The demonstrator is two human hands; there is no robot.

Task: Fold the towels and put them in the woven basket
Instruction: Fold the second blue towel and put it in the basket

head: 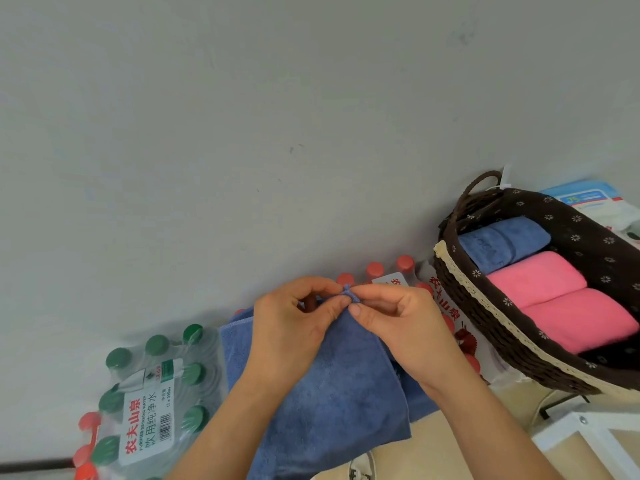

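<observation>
Down at six o'clock, left hand and right hand both pinch what look like matched corners of the blue towel, mid-fold, and next it needs folding smaller before heading to the woven basket at four o'clock.

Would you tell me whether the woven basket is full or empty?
Partly full: the woven basket holds one folded blue towel and two folded pink towels.
</observation>
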